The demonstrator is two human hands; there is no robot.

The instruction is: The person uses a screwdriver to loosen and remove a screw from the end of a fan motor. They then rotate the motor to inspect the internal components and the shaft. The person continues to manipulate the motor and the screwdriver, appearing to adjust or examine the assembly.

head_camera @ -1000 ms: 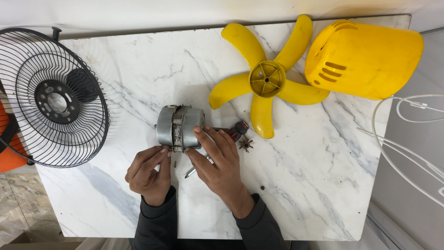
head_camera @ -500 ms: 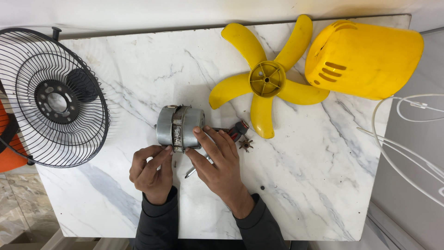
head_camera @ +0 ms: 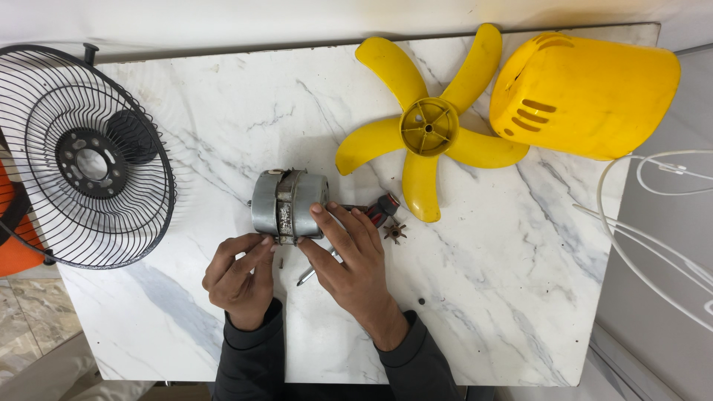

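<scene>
With the yellow blade, yellow housing and black grille already off, the bare motor lay mid-surface, the left hand pinching its lower edge, the right hand loosely curled, steadying it.

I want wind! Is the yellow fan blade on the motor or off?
Off. The yellow fan blade lies flat on the table, apart from the motor.

Dull metal motor, glossy plastic blade, seemingly polished marble table.
</scene>
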